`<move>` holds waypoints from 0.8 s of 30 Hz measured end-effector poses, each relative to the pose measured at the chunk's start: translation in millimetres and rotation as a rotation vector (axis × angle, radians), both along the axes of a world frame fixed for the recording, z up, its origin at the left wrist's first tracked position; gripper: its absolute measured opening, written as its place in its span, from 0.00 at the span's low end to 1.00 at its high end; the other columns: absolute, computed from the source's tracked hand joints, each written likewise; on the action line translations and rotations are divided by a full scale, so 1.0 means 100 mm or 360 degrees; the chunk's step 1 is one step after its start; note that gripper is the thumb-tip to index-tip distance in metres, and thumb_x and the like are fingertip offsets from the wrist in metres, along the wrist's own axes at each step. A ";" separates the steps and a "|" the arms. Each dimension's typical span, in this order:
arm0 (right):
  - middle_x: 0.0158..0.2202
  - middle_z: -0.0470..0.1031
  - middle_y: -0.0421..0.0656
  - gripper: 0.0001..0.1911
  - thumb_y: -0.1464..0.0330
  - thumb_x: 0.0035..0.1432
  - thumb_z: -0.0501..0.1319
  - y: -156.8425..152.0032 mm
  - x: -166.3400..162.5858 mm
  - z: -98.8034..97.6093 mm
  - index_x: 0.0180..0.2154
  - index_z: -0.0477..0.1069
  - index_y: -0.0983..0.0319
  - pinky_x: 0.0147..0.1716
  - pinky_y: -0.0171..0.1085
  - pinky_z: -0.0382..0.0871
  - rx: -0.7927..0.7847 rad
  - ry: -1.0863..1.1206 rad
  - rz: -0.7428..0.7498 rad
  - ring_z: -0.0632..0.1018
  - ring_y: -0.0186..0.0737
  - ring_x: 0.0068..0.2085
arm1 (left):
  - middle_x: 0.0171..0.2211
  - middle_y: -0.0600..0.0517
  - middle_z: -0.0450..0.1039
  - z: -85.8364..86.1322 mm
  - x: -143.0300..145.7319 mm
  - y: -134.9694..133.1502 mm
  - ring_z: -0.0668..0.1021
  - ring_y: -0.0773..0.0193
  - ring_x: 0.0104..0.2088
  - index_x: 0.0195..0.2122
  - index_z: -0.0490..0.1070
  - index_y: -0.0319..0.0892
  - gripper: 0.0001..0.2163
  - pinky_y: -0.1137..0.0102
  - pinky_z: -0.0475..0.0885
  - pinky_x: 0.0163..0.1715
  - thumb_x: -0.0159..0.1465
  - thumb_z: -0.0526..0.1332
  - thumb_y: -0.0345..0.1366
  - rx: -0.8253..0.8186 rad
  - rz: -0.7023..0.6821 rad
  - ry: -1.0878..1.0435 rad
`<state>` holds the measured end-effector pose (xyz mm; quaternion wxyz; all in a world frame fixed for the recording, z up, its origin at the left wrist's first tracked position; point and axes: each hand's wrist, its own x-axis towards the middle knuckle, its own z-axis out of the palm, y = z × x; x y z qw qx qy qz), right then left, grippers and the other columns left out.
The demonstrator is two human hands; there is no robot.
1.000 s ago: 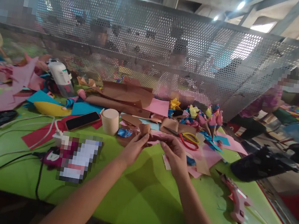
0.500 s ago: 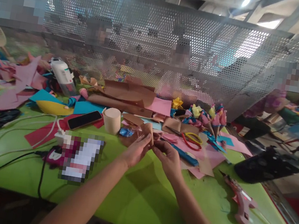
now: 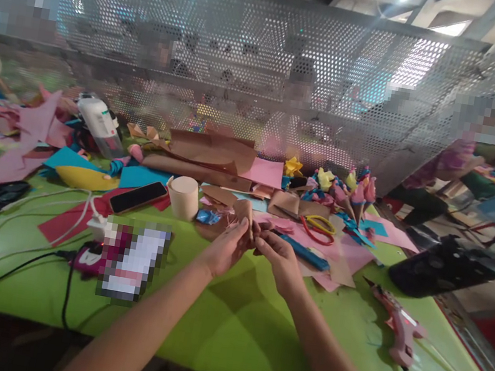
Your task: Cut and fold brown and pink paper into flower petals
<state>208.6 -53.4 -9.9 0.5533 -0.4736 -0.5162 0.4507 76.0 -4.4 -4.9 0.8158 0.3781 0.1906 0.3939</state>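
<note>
My left hand and my right hand meet over the green table, fingers pinched together on a small brown paper cone that sticks up between them. The left fingers wrap the cone's side. Pinching at its lower edge are the right fingertips. Just beyond the hands lie brown paper scraps, a blue crumpled piece and pink sheets.
A paper roll, a phone, red-and-yellow scissors and finished paper cones lie behind the hands. A pink glue gun with cable rests right. Cables and a charger sit left. A perforated metal screen backs the table; other people sit beyond.
My right hand has drawn in leftward to meet the left hand, and the brown cone now stands tighter between both sets of fingers. The view has shifted slightly.
</note>
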 end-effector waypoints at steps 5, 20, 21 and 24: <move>0.32 0.77 0.42 0.19 0.50 0.50 0.68 0.03 0.00 -0.04 0.33 0.77 0.59 0.34 0.38 0.68 -0.0071 0.0040 0.0040 0.73 0.39 0.33 | 0.48 0.43 0.78 0.02 0.03 -0.04 0.78 0.56 0.45 0.32 0.69 0.41 0.22 0.69 0.68 0.34 0.57 0.68 0.56 0.0015 -0.0007 -0.0012; 0.29 0.74 0.40 0.20 0.51 0.45 0.72 0.03 -0.06 -0.03 0.30 0.76 0.59 0.32 0.37 0.64 -0.0097 0.0194 0.0042 0.70 0.37 0.30 | 0.45 0.44 0.78 0.00 0.06 -0.04 0.78 0.59 0.40 0.32 0.67 0.42 0.23 0.70 0.69 0.31 0.56 0.67 0.59 -0.0035 0.0033 -0.0086; 0.28 0.74 0.40 0.20 0.51 0.45 0.72 0.03 -0.06 -0.04 0.29 0.75 0.59 0.31 0.37 0.64 -0.0090 0.0186 0.0021 0.69 0.37 0.30 | 0.44 0.44 0.78 0.00 0.07 -0.05 0.78 0.58 0.41 0.31 0.67 0.42 0.24 0.70 0.70 0.32 0.56 0.67 0.59 -0.0033 0.0036 -0.0081; 0.25 0.71 0.39 0.20 0.50 0.45 0.71 0.05 -0.08 -0.07 0.27 0.72 0.60 0.29 0.36 0.62 -0.0063 0.0151 -0.0052 0.68 0.35 0.28 | 0.43 0.45 0.78 0.00 0.10 -0.07 0.78 0.57 0.42 0.30 0.66 0.42 0.25 0.67 0.72 0.37 0.54 0.68 0.60 -0.0009 0.0056 -0.0061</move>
